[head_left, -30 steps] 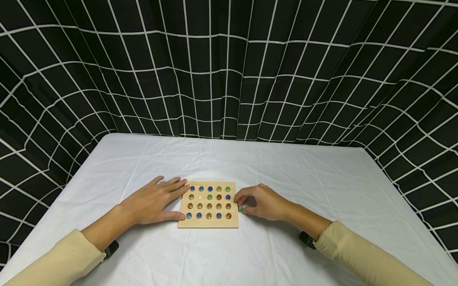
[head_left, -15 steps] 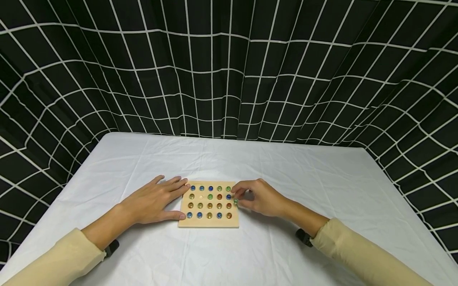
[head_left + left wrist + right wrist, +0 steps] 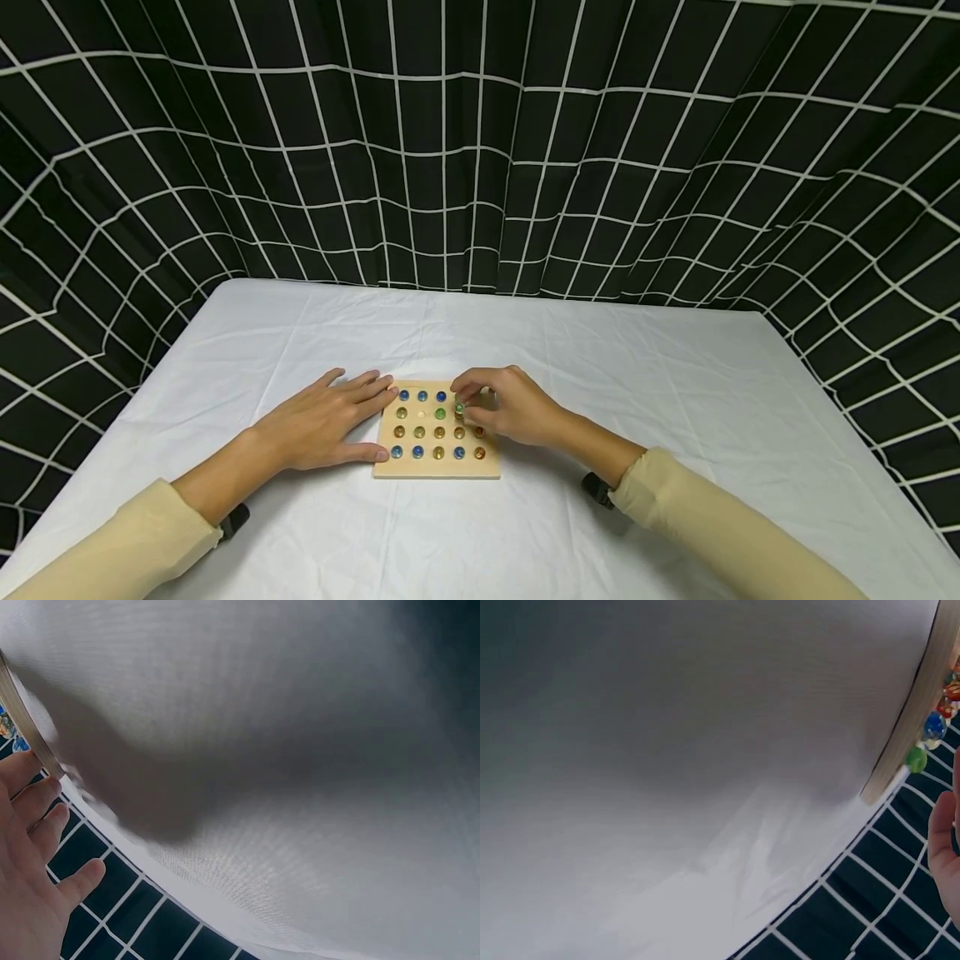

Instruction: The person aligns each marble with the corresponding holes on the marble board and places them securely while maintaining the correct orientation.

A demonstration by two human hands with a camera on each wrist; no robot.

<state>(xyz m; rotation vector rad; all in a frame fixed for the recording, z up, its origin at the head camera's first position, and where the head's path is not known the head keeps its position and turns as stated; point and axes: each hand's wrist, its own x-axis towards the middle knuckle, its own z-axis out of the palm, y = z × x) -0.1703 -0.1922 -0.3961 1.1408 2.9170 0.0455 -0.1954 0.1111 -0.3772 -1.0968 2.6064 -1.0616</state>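
Observation:
A light wooden board (image 3: 437,469) lies on the table with rows of glass marbles in blue, green, amber and red-brown. One hollow (image 3: 422,413) in the second row from the back, second from the left, holds no marble. My left hand (image 3: 330,423) lies with extended fingers along the board's left edge, fingertips and thumb at its corners. Over the right half of the board, my right hand (image 3: 510,406) pinches a green marble (image 3: 460,409) between thumb and fingers. That hand hides several marbles at the back right.
A white cloth (image 3: 600,375) with soft creases covers the table. Behind and at both sides hangs a black curtain (image 3: 480,167) with a white grid. The right wrist view shows the board's edge (image 3: 911,712) with marbles along it.
My right hand has carried the green marble leftward from beside the board's right edge to over its right half. My left hand has stayed in place.

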